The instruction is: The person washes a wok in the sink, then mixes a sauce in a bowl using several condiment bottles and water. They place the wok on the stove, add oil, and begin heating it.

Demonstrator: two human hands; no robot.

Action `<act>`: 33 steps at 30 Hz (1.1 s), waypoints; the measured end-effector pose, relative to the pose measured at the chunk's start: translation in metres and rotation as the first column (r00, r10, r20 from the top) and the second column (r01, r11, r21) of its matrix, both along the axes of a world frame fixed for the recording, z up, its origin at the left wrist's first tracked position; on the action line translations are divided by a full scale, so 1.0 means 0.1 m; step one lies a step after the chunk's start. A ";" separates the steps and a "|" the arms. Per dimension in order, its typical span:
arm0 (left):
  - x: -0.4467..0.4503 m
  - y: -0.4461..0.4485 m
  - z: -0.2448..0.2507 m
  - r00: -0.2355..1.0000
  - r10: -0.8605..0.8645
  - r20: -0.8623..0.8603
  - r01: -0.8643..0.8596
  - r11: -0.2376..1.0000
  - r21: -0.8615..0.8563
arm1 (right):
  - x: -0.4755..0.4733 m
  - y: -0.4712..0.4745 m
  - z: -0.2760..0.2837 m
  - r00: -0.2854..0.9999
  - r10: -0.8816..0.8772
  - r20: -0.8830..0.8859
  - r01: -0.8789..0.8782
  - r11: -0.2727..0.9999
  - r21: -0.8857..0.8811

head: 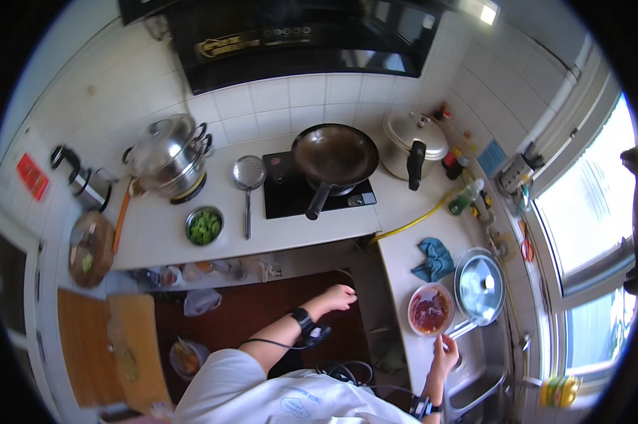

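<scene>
My left hand hangs over the dark red floor, fingers curled, with nothing visible in it. My right hand is at the rim of a bowl of red, wet food on the right counter; whether its fingers grip the rim or only touch it is unclear. A pan with a glass lid stands behind that bowl, over the sink's edge. A blue cloth lies crumpled nearby. On the back counter, a wok sits on a black cooktop, beside a skimmer and a metal bowl of cut green vegetables.
A steamer pot stands at the back left, a pressure cooker right of the wok. A yellow hose crosses the counter. The sink is at lower right. Wooden boards and a bin are at lower left.
</scene>
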State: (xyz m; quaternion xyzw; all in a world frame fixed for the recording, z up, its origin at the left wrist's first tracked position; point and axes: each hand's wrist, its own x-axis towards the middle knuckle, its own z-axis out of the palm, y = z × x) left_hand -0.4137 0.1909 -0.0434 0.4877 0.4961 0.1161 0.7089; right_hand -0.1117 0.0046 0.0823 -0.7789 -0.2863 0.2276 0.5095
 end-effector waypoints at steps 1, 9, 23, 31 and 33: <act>-0.34 0.08 0.00 1.000 0.025 -0.018 -0.025 1.000 0.018 | -0.22 0.15 0.06 0.999 -0.022 -0.035 0.020 0.998 -0.054; -2.06 0.63 0.43 0.974 0.227 0.022 -0.225 0.972 -0.069 | -1.12 1.77 0.24 0.898 -0.050 -0.437 0.089 0.994 0.070; -2.97 1.23 0.90 0.842 0.513 -0.169 -0.530 0.844 -0.083 | 0.91 4.79 -1.36 0.447 -0.522 -0.726 0.890 0.344 0.300; -2.87 1.82 0.66 0.737 0.638 -0.224 -0.607 0.770 0.196 | 1.23 4.95 -2.21 0.552 -0.500 -0.668 0.833 0.366 0.415; -2.78 2.19 0.55 0.693 0.606 -0.391 -0.456 0.788 0.413 | 1.15 4.88 -2.06 0.515 -0.436 -0.738 0.753 0.641 0.148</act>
